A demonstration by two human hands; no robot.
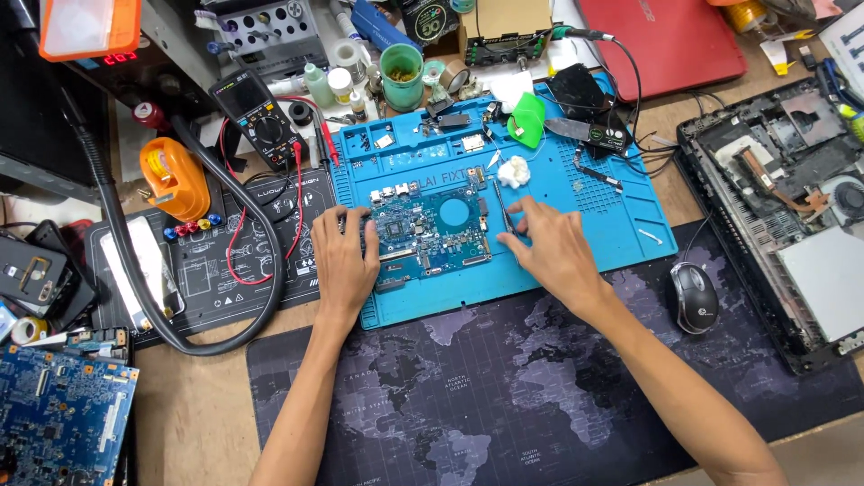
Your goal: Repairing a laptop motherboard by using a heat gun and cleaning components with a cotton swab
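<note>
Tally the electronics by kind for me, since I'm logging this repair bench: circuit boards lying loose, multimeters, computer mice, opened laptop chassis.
Loose circuit boards: 2 (one on the blue mat, one at lower left)
Multimeters: 1
Computer mice: 1
Opened laptop chassis: 1
Total: 5

Left hand (pixel 345 261) flat, fingers spread; right hand (pixel 551 247) palm down, fingers curled.

I see a matt blue rubbery work mat (pixel 576 261), a circuit board (pixel 432 229) with a glossy chip, thin metal tweezers (pixel 502 209), and a cloth desk pad (pixel 504 396).
</note>
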